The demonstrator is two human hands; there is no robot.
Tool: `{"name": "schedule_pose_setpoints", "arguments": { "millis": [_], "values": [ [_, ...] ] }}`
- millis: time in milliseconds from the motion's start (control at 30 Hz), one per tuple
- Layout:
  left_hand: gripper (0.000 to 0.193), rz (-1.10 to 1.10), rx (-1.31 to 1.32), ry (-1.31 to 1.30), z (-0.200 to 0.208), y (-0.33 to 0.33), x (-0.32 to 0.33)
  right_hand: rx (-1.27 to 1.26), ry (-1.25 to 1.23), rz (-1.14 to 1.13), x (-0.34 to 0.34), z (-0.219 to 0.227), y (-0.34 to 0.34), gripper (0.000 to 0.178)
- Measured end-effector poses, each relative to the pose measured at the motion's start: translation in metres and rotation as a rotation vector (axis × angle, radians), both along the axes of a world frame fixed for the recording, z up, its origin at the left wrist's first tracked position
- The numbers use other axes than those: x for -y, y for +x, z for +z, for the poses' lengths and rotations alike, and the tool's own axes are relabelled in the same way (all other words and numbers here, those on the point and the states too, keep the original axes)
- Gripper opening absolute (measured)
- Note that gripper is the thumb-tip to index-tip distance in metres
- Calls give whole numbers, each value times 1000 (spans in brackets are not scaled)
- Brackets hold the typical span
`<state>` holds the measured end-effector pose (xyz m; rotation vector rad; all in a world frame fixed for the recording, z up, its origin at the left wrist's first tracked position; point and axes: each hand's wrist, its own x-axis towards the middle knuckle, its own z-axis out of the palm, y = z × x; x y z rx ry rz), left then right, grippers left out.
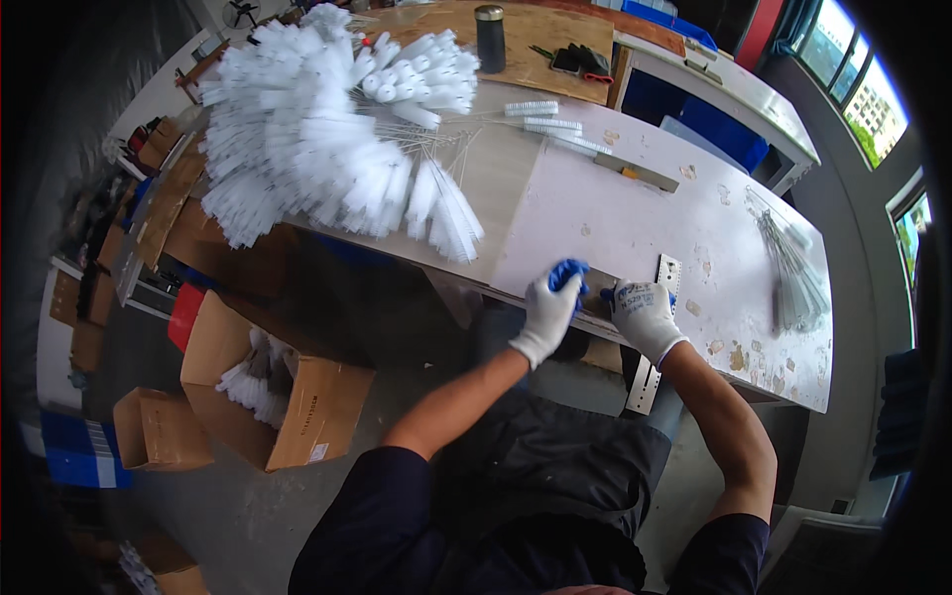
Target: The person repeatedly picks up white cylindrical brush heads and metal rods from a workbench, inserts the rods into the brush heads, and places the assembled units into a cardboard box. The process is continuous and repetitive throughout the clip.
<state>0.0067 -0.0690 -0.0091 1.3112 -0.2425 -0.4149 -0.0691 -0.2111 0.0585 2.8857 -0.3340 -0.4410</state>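
My left hand (548,309): white work glove with blue fingertips, fingers curled closed over the near edge of the surface (635,223), gripping a small dark piece (598,294) that lies between both hands; I cannot tell what the piece is.

My right hand (643,312): same kind of glove, fingers bent down onto the other end of the dark piece, pressing it at the edge, just beside a metal ruler (654,337) that hangs over the edge.

Heap of white bottle brushes (327,129): far left of the surface, wire stems fanned toward me, well apart from my hands.

Three loose brushes (550,124): far side, middle.

Bundle of bare wires (793,273): right end.

Dark cylinder flask (490,40): on the wooden board beyond.

Open cardboard box (268,387): on the floor at my left, holding more white brushes.
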Motion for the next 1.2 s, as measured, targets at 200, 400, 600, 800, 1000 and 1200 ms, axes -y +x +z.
{"name": "schedule_pose_setpoints", "arguments": {
  "millis": [200, 400, 600, 800, 1000, 1200],
  "values": [
    [16, -209, -299, -53, -2, -70, -12, 51, -1, -51, -6, -8, 4, 36],
    [24, -359, -475, -323, -50, -96, 21, 193, 116, -207, -22, 3, 9, 41],
    [31, -445, -1098, -760, -20, -109, 33, 263, 172, -368, -13, -22, 1, 40],
    [32, -582, -1080, -548, -10, -76, -17, 316, 353, -523, -16, -20, -2, 42],
    [24, -670, -947, -268, -14, -18, -40, -31, 820, -511, 14, 26, 9, 57],
    [21, -911, -848, -139, -23, 8, -50, -44, 229, 410, 62, -5, 5, 46]
  ]
}}
